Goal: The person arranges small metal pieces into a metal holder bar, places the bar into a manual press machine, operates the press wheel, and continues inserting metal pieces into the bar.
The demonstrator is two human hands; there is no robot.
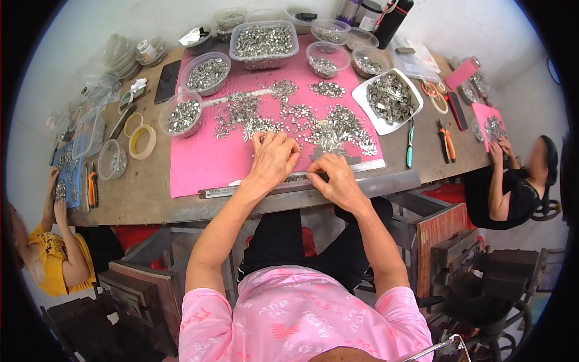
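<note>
Small shiny metal pieces lie scattered in loose heaps on a pink mat. My left hand is bent over the near edge of these pieces, its fingers drawn together and pointing down. What its fingertips hold is too small to tell. Lower and to the right, my right hand is closed in a pinch at a long narrow metal rail along the table's front edge. A row of small dark parts shows in the rail between my hands. Whatever the right fingers hold is hidden.
Tubs of metal pieces stand along the back, and a white tray at the right. Tape rolls, orange-handled pliers and a teal-handled tool lie around the mat. Co-workers sit at left and right.
</note>
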